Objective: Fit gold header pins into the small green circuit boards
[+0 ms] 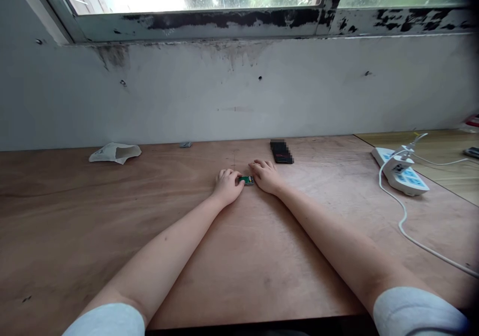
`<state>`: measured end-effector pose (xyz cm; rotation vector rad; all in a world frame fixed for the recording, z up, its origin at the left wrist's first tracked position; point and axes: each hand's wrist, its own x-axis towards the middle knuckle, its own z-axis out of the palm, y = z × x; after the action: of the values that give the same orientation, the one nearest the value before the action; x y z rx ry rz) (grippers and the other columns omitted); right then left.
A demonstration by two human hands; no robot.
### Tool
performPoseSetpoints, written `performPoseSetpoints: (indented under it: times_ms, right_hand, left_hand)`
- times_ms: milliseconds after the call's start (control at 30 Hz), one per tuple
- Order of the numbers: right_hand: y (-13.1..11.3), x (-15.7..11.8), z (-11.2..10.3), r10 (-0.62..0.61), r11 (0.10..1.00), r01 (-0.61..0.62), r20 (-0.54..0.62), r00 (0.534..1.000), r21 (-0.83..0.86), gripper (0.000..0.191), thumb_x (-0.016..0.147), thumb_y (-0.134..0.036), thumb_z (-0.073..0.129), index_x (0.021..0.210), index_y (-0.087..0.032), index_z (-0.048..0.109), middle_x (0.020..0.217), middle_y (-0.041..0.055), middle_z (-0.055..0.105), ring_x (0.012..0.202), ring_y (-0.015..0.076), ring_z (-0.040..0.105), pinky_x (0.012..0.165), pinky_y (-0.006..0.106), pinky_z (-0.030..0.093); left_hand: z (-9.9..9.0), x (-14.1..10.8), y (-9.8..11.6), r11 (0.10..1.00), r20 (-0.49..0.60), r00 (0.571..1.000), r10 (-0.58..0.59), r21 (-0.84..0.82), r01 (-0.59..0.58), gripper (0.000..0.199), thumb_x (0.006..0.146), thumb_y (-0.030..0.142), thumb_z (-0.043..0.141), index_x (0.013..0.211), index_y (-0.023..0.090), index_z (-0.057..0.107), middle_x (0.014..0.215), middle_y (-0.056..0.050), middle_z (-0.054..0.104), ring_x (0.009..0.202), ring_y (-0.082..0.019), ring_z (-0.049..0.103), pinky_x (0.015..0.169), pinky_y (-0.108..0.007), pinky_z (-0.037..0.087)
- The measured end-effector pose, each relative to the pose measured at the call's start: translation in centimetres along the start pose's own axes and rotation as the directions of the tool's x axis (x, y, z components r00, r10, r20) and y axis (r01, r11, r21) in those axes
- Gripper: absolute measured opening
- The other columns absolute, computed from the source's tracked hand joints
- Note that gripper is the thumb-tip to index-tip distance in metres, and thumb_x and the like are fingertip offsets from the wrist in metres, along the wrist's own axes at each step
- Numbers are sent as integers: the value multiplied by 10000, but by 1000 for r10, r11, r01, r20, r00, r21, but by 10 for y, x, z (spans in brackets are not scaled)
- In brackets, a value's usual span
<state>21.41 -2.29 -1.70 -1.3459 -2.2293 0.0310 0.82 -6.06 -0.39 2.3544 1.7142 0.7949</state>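
Note:
A small green rectangular piece (246, 180), resembling a small circuit board with a silvery right end, lies between my two hands at the middle of the table. My left hand (228, 186) grips its left end, thumb in front and fingers curled behind. From the other side, my right hand (266, 177) rests on the wood with its fingers loosely stretched and slightly apart. Its thumb side is against or very close to the piece's right end; contact is unclear. Just behind the right hand is a flat black item (281, 152), its edge blurred by pixelation.
Against the wall are a crumpled white paper pouch (115, 153) and a small grey item (185, 145). To the right, a white power strip (407, 178) holds a plugged-in adapter, and its white cable (402, 221) curves along the wooden table (239, 276). A dark object (472, 152) lies at far right.

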Motion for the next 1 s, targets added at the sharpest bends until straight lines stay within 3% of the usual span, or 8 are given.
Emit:
performPoseSetpoints:
  times_ms: [100, 233, 400, 600, 833, 1000]
  right_hand:
    - [0, 1, 1, 8, 1000, -8, -16, 1000, 16, 377, 907, -172, 516, 1265, -206, 630, 1367, 129, 542, 1245, 324, 437, 1058, 483, 354]
    - [0, 0, -7, -82, 972, 96, -74, 994, 217, 320, 846, -75, 469, 1058, -191, 680, 1183, 102, 628, 1124, 250, 536, 981, 389, 432]
    - [-8, -6, -21, -201, 916, 173, 40, 979, 361, 177, 810, -143, 576, 950, -191, 673, 946, 68, 642, 845, 184, 596, 770, 289, 473]
    - [-9, -3, -21, -161, 936, 118, 103, 982, 332, 240, 764, -276, 749, 976, -194, 670, 892, 44, 652, 823, 183, 597, 742, 275, 451]
    - [-20, -9, -18, -165, 963, 147, 64, 984, 225, 241, 826, -306, 728, 1019, -189, 642, 976, 76, 644, 920, 216, 587, 798, 307, 453]
    - [-31, -37, -27, -194, 977, 187, 62, 979, 103, 211, 927, -327, 623, 1102, -210, 640, 1067, 105, 615, 1037, 251, 556, 922, 378, 448]
  left_hand:
    - [0, 0, 0, 1000, 6, 1000, -4, 6, 4, 221, 871, 367, 630, 1040, 244, 702, 1073, -62, 649, 1089, -267, 518, 974, -386, 402]
    - [0, 0, 0, 1000, 8, 1000, 1, 5, -1, 220, 870, 371, 632, 1034, 242, 702, 1066, -63, 648, 1087, -270, 515, 960, -389, 406]
    - [-2, 0, 0, 1000, 21, 1000, 2, 10, -3, 219, 877, 378, 629, 1040, 250, 703, 1072, -64, 648, 1098, -273, 512, 951, -394, 408]
    - [-3, 1, 1, 1000, 51, 998, -25, 9, 24, 225, 883, 392, 630, 1042, 253, 707, 1108, -71, 647, 1115, -284, 513, 936, -400, 413]
    - [-3, 1, 0, 1000, 50, 999, 6, -10, -5, 235, 875, 394, 633, 1055, 271, 720, 1095, -64, 650, 1116, -279, 520, 958, -401, 417]
    - [-2, 1, -1, 998, -19, 1000, 19, -59, -20, 307, 908, 400, 588, 1158, 252, 683, 1138, -62, 664, 1138, -261, 534, 1018, -396, 403]
